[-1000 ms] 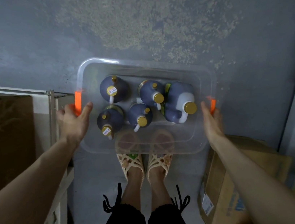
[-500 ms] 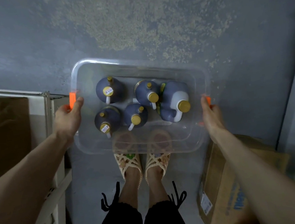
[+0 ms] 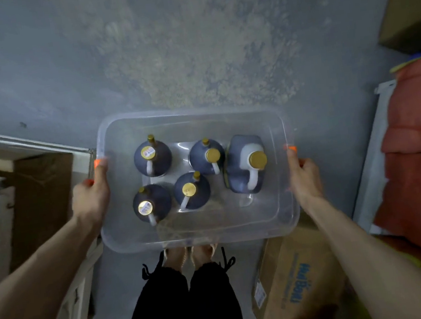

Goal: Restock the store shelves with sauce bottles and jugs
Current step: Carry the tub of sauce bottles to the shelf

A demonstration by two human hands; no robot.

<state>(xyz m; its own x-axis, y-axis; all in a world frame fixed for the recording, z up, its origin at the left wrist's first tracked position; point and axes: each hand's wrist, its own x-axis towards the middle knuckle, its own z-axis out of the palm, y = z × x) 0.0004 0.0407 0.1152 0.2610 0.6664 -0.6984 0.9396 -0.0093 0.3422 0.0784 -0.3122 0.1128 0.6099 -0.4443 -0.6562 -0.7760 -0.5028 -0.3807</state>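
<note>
**Clear bin of sauce jugs carried in both hands**

Head view: a clear plastic storage bin (image 3: 287, 210) is held above the grey concrete floor (image 3: 187, 41). The left hand (image 3: 90, 196) is closed on the bin's left orange handle (image 3: 97, 163), and the right hand (image 3: 304, 176) is closed on the right orange handle (image 3: 292, 148). Inside the bin, four round dark sauce bottles (image 3: 152, 157) with gold caps are stood upright in two rows, and a larger dark sauce jug (image 3: 245, 165) is stood just to their right. A white shelf unit (image 3: 39, 145) is seen at the left and a cardboard box (image 3: 291, 283) on the floor at the lower right.
</note>
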